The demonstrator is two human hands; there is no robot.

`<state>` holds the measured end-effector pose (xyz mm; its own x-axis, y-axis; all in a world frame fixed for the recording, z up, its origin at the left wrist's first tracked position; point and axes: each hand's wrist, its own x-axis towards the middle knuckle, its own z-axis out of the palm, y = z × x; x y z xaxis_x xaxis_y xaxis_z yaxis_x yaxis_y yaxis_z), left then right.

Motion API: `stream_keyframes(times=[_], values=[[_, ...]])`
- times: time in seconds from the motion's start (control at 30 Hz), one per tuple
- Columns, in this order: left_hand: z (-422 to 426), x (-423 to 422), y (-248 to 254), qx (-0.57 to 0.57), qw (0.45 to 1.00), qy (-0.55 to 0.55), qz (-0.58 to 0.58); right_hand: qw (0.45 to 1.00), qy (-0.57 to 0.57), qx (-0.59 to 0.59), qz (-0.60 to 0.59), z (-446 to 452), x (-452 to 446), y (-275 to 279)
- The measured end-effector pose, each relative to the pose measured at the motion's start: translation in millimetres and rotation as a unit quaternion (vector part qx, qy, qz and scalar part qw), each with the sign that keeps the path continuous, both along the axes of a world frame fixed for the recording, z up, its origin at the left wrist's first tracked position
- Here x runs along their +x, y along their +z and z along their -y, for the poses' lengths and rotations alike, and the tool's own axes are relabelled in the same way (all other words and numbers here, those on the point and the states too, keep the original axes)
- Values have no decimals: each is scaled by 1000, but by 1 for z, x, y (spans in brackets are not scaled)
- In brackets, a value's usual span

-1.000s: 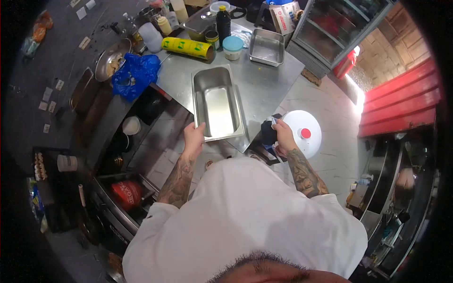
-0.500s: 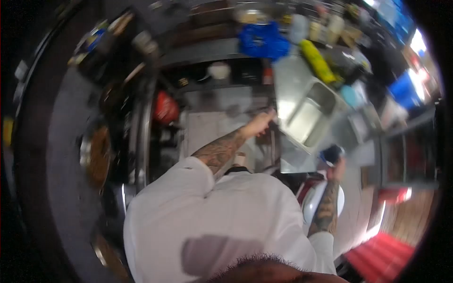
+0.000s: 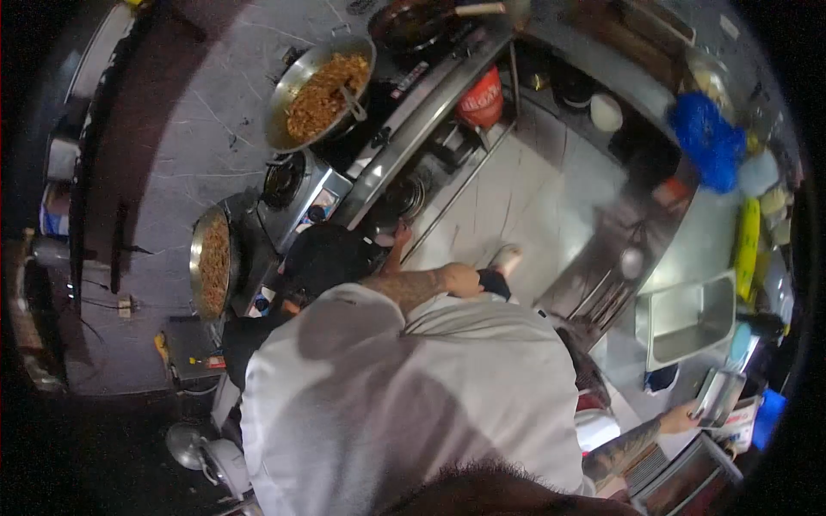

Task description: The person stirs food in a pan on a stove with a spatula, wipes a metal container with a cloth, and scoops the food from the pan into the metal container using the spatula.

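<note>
Two hands are staying well apart: the right hand (image 3: 680, 419) is touching the near edge of a small steel tray (image 3: 720, 398) at the tabletop (image 3: 684, 249), beyond a deep steel pan (image 3: 691, 318) and a dark cloth (image 3: 661, 378). Whether those fingers are clamping the edge, I cannot tell. The left hand (image 3: 463, 279) is hanging before the white shirt (image 3: 413, 370), its grip unclear. The tray is looking light, stiff and probably slick, its rim offering the surest hold.
</note>
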<state>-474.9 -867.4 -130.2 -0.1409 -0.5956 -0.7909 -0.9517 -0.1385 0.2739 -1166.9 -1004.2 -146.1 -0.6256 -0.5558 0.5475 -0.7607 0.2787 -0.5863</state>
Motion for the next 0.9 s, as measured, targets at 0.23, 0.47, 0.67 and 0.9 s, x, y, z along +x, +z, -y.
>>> stream_keyframes(times=[0.23,0.47,0.67,0.9], values=[[31,22,-129,-224,967,-122,-13,972,173,32,-157,73,101,110],[160,31,23,-248,950,36,-186,976,86,175,-100,68,83,120],[165,12,54,-101,953,35,-283,952,28,274,135,5,164,86],[126,-59,41,-85,901,111,-411,941,164,165,248,12,165,-7]])
